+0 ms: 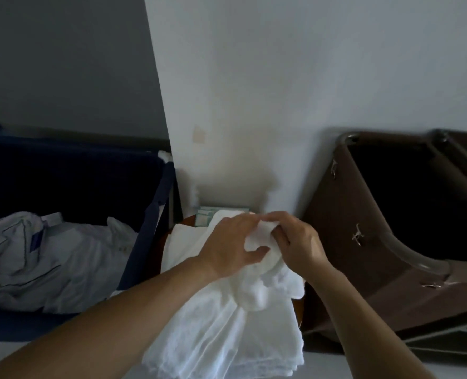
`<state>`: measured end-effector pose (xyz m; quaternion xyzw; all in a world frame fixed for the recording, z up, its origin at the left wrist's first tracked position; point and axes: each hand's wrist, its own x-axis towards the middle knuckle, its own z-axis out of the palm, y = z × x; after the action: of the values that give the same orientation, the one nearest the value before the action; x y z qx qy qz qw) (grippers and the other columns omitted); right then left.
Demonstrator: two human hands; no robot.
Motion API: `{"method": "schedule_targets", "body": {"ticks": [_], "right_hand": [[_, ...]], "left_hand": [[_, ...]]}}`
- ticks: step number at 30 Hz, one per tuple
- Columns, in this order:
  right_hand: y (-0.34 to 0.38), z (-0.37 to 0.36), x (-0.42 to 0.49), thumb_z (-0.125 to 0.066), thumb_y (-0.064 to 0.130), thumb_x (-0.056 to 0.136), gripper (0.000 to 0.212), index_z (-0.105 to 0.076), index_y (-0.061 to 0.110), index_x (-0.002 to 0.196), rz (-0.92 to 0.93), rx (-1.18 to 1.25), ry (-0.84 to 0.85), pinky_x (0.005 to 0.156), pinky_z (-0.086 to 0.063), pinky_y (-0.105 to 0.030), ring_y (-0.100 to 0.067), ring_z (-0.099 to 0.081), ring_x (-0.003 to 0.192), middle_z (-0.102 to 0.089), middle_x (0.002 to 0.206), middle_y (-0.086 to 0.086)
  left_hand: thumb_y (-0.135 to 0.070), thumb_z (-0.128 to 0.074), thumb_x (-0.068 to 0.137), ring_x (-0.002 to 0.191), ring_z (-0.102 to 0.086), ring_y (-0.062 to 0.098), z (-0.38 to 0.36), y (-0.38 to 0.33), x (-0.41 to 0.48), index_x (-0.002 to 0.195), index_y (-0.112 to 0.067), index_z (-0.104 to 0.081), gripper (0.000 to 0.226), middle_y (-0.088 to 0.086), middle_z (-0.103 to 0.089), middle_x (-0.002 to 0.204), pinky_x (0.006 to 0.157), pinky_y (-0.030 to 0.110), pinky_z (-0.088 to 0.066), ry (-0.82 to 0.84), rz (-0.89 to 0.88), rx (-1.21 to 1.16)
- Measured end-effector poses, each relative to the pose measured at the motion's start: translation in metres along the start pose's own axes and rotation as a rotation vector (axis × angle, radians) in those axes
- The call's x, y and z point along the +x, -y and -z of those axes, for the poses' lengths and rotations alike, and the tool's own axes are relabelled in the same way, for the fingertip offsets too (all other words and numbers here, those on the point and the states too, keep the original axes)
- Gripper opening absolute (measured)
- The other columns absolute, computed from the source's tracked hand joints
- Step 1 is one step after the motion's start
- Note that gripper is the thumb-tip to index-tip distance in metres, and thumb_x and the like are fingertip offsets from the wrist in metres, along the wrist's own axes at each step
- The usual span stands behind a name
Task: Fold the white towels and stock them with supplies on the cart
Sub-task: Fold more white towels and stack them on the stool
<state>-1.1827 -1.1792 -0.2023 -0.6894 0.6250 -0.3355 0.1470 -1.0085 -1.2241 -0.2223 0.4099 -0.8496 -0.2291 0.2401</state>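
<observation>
Left hand (232,242), right hand (301,242) grip bunched white towel (226,324). Navy bin (62,181) holds crumpled linen (49,258). I can't see inside brown bin (363,214).

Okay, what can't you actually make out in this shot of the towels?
Head view:
- Right hand fingertips: buried in the white towel it grips with the left hand.
- Green packets: mostly covered by towels, print too small.
- Brown bin interior: too dark.
- Towel pile: lower edge cut off by frame bottom.

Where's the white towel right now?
White towel: lower centre of head view, gripped by left hand and right hand, between navy bin (left) and brown bin (right).
</observation>
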Motion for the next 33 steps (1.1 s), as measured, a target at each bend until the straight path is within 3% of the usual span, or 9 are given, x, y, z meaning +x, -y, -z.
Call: {"method": "schedule_targets", "body": {"ticks": [2,6,12,15,17,20,24,28,33], "right_hand": [[0.021,0.014,0.007,-0.057,0.004,0.09,0.04,-0.063,0.039,0.109,0.062,0.012,-0.001,0.077,-0.052,-0.03,-0.014,-0.065,0.087,-0.07,0.098,0.008],[0.036,0.034,0.02,-0.062,0.025,0.091,0.021,-0.066,0.031,0.11,-0.021,-0.272,0.046,0.08,-0.051,-0.035,-0.018,-0.064,0.094,-0.068,0.103,0.009],[0.039,0.066,0.015,-0.06,0.026,0.09,0.011,-0.063,0.037,0.091,-0.218,-0.385,-0.016,0.05,-0.032,-0.014,0.001,-0.053,0.06,-0.054,0.065,0.019],[0.05,0.083,0.02,-0.059,0.032,0.093,0.033,-0.044,0.032,0.064,-0.156,-0.425,-0.099,0.047,-0.026,-0.017,-0.006,-0.053,0.056,-0.048,0.057,0.014],[0.061,0.082,0.024,-0.063,0.036,0.092,0.034,-0.051,0.024,0.064,-0.122,-0.324,-0.054,0.05,-0.034,-0.024,-0.014,-0.055,0.059,-0.054,0.058,0.005],[0.075,0.071,0.029,-0.069,0.032,0.09,0.025,-0.067,0.01,0.08,-0.107,-0.064,-0.074,0.067,-0.046,-0.036,-0.023,-0.059,0.067,-0.063,0.067,-0.006],[0.094,0.059,0.039,-0.07,0.035,0.09,0.012,-0.07,0.033,0.077,-0.095,0.17,-0.061,0.065,-0.05,-0.028,-0.015,-0.063,0.067,-0.07,0.07,0.003],[0.101,0.049,0.046,-0.073,0.038,0.087,0.009,-0.072,0.037,0.078,-0.084,0.295,-0.074,0.068,-0.054,-0.03,-0.01,-0.068,0.072,-0.073,0.075,0.011],[0.086,0.034,0.037,-0.081,0.021,0.08,0.011,-0.071,0.025,0.083,-0.173,0.527,-0.123,0.066,-0.056,-0.028,-0.008,-0.068,0.068,-0.073,0.074,0.008]], "left_hand": [[-0.046,-0.063,0.09,0.104,-0.063,0.02,0.019,-0.019,0.011,0.128,-0.023,-0.057,0.045,0.0,-0.069,0.114,0.089,0.037,-0.049,-0.01,0.016,-0.008],[-0.023,-0.055,0.096,0.097,-0.063,0.034,0.061,-0.027,0.02,0.108,-0.007,-0.064,0.022,0.013,-0.069,0.102,0.082,0.043,-0.048,0.061,0.015,0.086],[-0.015,-0.051,0.099,0.072,-0.055,0.035,0.123,-0.019,0.017,0.084,0.008,-0.058,0.029,0.024,-0.06,0.078,0.067,0.046,-0.045,-0.104,0.114,-0.15],[-0.028,-0.049,0.096,0.061,-0.045,0.019,0.128,-0.002,0.009,0.07,-0.001,-0.05,0.037,0.01,-0.05,0.066,0.06,0.035,-0.037,-0.164,0.222,-0.22],[-0.034,-0.046,0.093,0.062,-0.046,0.019,0.124,0.01,0.004,0.07,-0.002,-0.05,0.039,0.01,-0.05,0.067,0.062,0.04,-0.041,-0.201,0.306,-0.236],[-0.025,-0.052,0.096,0.081,-0.056,0.02,0.114,0.016,0.001,0.094,-0.004,-0.056,0.022,0.011,-0.061,0.09,0.079,0.047,-0.049,-0.038,0.292,-0.13],[-0.043,-0.066,0.085,0.1,-0.061,0.008,0.119,-0.016,0.004,0.12,-0.029,-0.052,0.041,-0.013,-0.061,0.11,0.087,0.031,-0.054,0.096,0.045,-0.219],[-0.048,-0.063,0.092,0.085,-0.065,0.011,0.132,-0.045,0.01,0.116,-0.019,-0.06,0.038,-0.004,-0.068,0.097,0.076,0.032,-0.057,-0.023,-0.095,-0.207],[-0.037,-0.058,0.097,0.076,-0.059,0.031,0.147,-0.041,0.012,0.095,0.001,-0.065,0.039,0.024,-0.064,0.091,0.077,0.048,-0.051,-0.04,0.018,-0.25]]}}
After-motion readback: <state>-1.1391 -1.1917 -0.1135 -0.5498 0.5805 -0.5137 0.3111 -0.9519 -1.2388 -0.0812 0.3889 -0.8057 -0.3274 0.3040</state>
